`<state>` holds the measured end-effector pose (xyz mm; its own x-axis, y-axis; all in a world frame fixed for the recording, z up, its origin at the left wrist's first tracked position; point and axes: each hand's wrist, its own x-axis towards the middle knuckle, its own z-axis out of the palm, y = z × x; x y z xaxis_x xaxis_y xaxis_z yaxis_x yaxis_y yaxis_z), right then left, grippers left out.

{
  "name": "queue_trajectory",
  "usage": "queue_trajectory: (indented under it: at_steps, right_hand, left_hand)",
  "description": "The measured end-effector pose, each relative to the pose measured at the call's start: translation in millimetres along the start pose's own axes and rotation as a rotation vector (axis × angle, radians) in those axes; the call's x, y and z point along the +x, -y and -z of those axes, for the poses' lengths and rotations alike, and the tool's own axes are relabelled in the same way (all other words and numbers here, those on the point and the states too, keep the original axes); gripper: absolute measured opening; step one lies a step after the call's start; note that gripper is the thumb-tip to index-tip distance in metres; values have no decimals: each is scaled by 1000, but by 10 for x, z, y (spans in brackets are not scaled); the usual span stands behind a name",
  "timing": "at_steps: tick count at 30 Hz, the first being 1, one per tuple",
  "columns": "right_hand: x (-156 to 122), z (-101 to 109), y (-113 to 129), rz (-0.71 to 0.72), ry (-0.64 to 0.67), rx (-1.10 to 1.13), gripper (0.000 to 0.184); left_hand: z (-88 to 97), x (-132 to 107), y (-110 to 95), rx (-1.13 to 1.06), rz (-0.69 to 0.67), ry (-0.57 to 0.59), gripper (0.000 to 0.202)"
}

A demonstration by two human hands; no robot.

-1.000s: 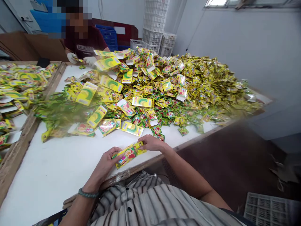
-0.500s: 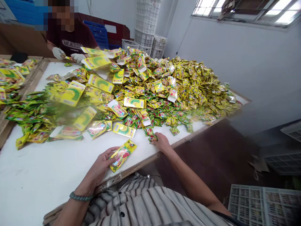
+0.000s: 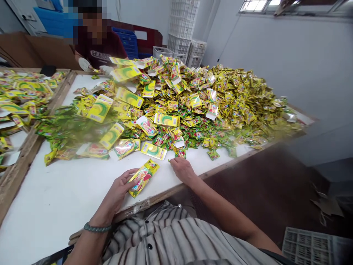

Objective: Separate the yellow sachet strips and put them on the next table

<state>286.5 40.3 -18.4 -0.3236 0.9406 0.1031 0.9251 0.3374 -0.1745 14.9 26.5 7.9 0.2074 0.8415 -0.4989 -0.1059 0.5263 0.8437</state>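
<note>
My left hand [image 3: 119, 189] grips a small stack of yellow-green sachets [image 3: 143, 177] at the near edge of the white table [image 3: 68, 198]. My right hand [image 3: 182, 169] rests palm down on the table just right of that stack, fingers curled at the foot of the big heap of sachets [image 3: 193, 106]. Whether those fingers pinch a sachet is hidden. A loose yellow carton flat [image 3: 153, 150] lies just beyond both hands.
Across the table a person in a dark shirt [image 3: 99, 48] handles packets with white-gloved hands. More sachets cover a second table [image 3: 19, 99] at left. White crates [image 3: 183, 29] stack at the back; another crate [image 3: 311, 244] lies on the floor at lower right.
My right hand let go of the stack, reached right to the heap's edge, then drew back a little toward the stack. My left hand kept hold of the stack.
</note>
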Motion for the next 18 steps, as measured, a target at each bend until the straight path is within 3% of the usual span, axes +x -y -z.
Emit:
queue_trajectory:
  at_steps: [3, 8, 12, 16, 18]
  right_hand:
    - [-29, -34, 69, 114, 74, -42, 23]
    - [12, 0, 80, 198, 132, 75, 36]
    - [103, 72, 83, 71, 174, 210, 32]
    - [172, 76, 124, -66, 82, 479, 50]
    - [196, 34, 151, -150, 100, 644, 41]
  left_hand:
    - [-11, -8, 0, 6, -14, -3, 64]
    - [-31, -32, -13, 10, -18, 4, 61]
    - [-7, -50, -4, -24, -20, -20, 60]
    - [41, -21, 67, -20, -53, -31, 60]
    - [81, 18, 113, 54, -79, -42, 58]
